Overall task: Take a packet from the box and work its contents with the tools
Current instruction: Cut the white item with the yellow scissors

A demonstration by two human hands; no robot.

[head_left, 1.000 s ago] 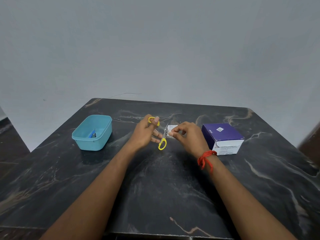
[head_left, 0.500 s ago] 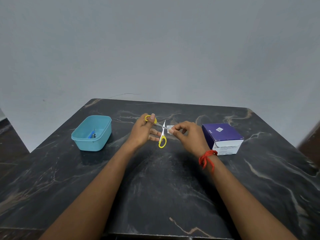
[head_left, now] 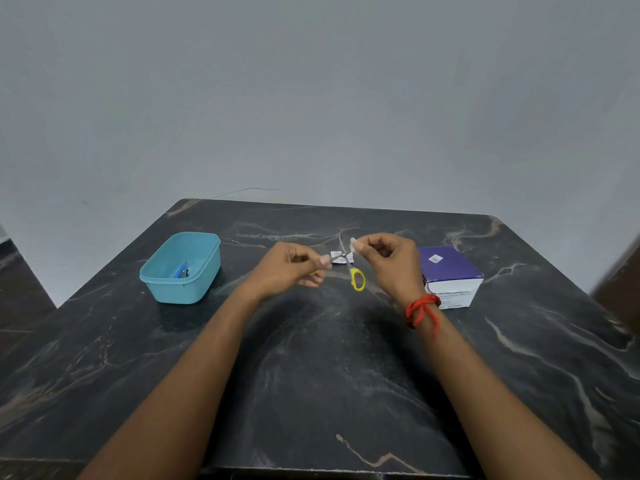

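Teal tub (head_left: 162,289) parks 1 blue item (head_left: 180,271). Left hand (head_left: 294,268) grips the scissors (head_left: 349,265), blades parted to cut the white piece (head_left: 353,243) pinched by the right hand (head_left: 391,261). The packet (head_left: 336,255) lies on the table between the 2 hands, with the box (head_left: 450,271) rightmost.

One box (head_left: 446,266), one tub (head_left: 183,293), one packet (head_left: 335,255) — one pair of scissors (head_left: 354,271).

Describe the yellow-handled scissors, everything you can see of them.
The scissors are small, with slim grey metal blades and yellow plastic-looking loops. They are open, blades crossed, held over the dark marbled table. The left hand grips one loop, mostly hiding it; the other loop hangs free. One tip points up beside the white scrap pinched in the right hand.
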